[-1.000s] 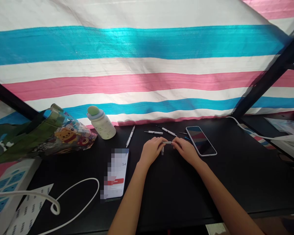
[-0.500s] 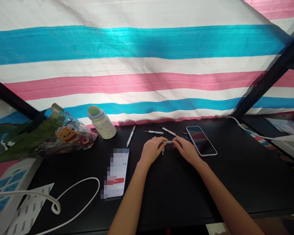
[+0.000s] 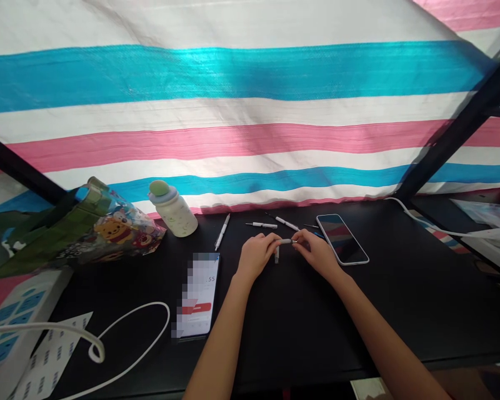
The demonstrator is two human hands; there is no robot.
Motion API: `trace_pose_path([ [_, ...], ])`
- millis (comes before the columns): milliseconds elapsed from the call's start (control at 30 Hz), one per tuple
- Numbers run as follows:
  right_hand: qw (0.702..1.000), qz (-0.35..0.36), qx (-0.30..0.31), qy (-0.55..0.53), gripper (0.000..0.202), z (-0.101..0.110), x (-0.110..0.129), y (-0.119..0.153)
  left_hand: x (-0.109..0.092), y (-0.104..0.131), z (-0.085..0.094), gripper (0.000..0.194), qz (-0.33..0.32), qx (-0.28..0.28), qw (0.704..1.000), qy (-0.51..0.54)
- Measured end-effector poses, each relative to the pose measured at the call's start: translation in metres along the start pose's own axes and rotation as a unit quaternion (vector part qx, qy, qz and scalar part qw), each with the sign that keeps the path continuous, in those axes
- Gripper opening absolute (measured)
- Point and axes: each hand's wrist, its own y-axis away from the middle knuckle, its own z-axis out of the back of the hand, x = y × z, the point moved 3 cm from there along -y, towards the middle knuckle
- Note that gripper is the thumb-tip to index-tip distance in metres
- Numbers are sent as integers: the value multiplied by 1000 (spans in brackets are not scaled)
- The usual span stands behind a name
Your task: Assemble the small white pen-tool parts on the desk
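Above the black desk, my left hand [image 3: 259,253] pinches the left end of a white pen barrel [image 3: 286,241]. At the barrel's dark right tip, the fingers of my right hand [image 3: 315,250] are closed. A small whitish pen part [image 3: 276,255] lies on the desk just below the barrel. Behind my hands lie a white pen [image 3: 264,225] and another white pen [image 3: 286,223], both with thin tips pointing left. A further white pen [image 3: 222,231] lies farther left. Right of my right hand is a phone with a dark screen [image 3: 343,239]; a blue thin piece is partly hidden between them.
A lit phone [image 3: 199,295] lies left of my left forearm. Farther left are a pale bottle with a green lid [image 3: 174,209], a green cartoon bag [image 3: 112,228], a power strip [image 3: 14,316] and a looped white cable [image 3: 166,316]. The black desk [image 3: 291,328] ends at a striped sheet [image 3: 250,139].
My right fingers have shifted slightly at the barrel's right end, where a dark tip now shows. The number on the lit phone changed from 54 to 55.
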Motion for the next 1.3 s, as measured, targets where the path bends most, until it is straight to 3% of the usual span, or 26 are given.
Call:
trace_pose_path([
  [633, 998, -10, 30, -49, 13, -3, -4, -1, 1, 1, 1, 25, -14, -3, 999, 50],
  [967, 999, -18, 43, -18, 38, -3, -5, -2, -5, 1, 0, 23, -35, -3, 998, 51],
  [1167, 997, -51, 31, -39, 26, -3, -4, 0, -8, 1, -3, 23, -33, 2, 999, 26],
  [1300, 997, -57, 24, -40, 31, -2, -5, 0, -9, 1, -3, 23, -34, 5, 999, 24],
])
